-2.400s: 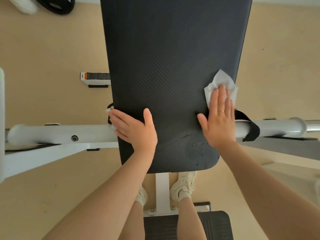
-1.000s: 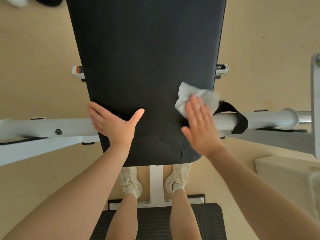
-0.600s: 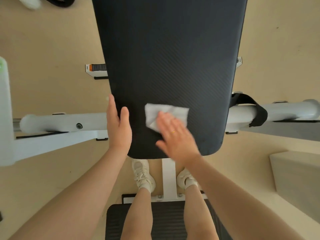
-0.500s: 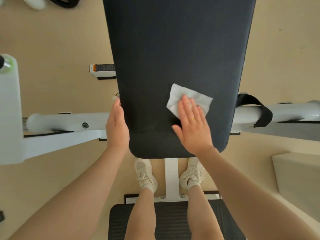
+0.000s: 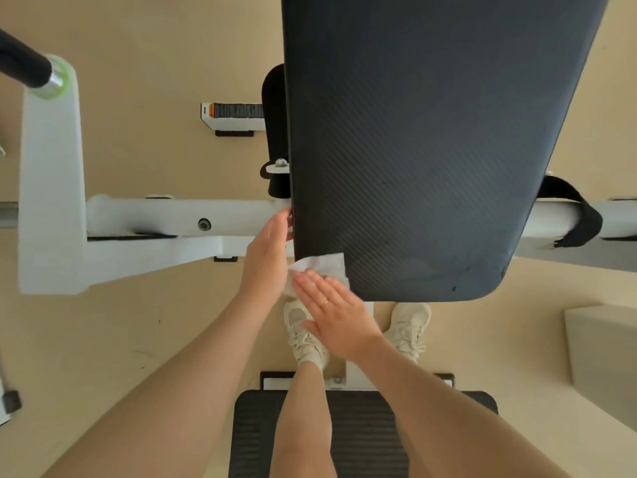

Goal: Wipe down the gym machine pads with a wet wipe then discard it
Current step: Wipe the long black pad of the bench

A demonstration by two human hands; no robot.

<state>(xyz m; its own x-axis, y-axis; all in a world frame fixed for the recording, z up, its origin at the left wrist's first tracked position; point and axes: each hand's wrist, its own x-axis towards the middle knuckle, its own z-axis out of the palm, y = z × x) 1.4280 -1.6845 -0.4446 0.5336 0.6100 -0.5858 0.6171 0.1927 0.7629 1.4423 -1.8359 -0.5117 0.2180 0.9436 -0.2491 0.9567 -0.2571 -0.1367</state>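
A long black textured pad (image 5: 413, 150) fills the upper middle of the head view, its near rounded end toward me. A white wet wipe (image 5: 324, 265) lies on the pad's near left corner. My right hand (image 5: 336, 317) presses flat on the wipe, fingers together and pointing up-left, a ring on one finger. My left hand (image 5: 267, 260) rests against the pad's left edge, fingers curled around the side, just left of the wipe. Small dark specks mark the pad's near right corner.
White machine frame bars (image 5: 165, 222) run left and right under the pad, with a black strap (image 5: 579, 215) on the right bar. A black-handled bar (image 5: 20, 63) is at upper left. A black ribbed footplate (image 5: 365, 432) and my shoes lie below. A beige block (image 5: 603, 357) sits at right.
My right hand slid the wipe from the pad's middle down and left to the near left corner. The view shifted, so the pad now sits further right.
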